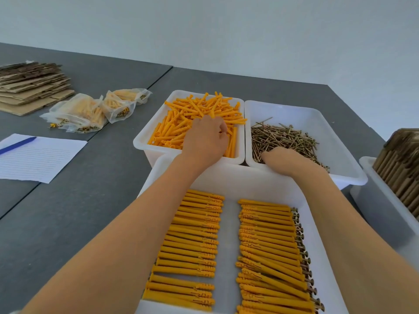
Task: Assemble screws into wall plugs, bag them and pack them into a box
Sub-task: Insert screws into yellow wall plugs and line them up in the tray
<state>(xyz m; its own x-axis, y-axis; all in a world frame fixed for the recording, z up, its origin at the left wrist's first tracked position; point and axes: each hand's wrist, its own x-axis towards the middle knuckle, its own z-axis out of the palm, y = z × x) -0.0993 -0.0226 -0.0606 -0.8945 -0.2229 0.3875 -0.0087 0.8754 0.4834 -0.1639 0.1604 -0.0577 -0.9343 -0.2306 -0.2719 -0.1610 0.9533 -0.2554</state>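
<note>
Wall plugs and screws fill two tubs, one hand in each.

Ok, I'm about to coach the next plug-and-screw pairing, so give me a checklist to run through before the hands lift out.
1. Left hand in the bin of loose orange wall plugs: ok.
2. Left hand has a plug gripped: cannot tell, fingers curl downward out of sight.
3. Right hand on the brass screws in the right bin: ok.
4. Right hand holds a screw: cannot tell.
5. Stock remains in both bins: ok.
6. Room in the near tray of assembled plugs: ok, a bare strip runs between the two rows.
</note>
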